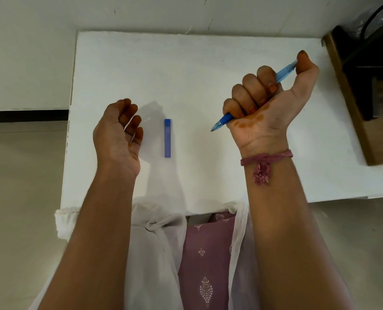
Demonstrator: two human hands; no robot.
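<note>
Where the white table [208,63] butts against a scuffed pale wall [141,12], pale floor [22,175] shows at 9 o'clock and a brown box [340,86] stands at 3 o'clock. The right hand [268,101] is raised with all its fingers curled in a fist round a blue pen [285,72], thumb on the top end, tip pointing to 8 o'clock. A slim blue case [167,138] lies flat on the table, at 8 o'clock from that fist and well apart. The left hand [118,135], loosely curled, sits just beside the case at its 9 o'clock.
</note>
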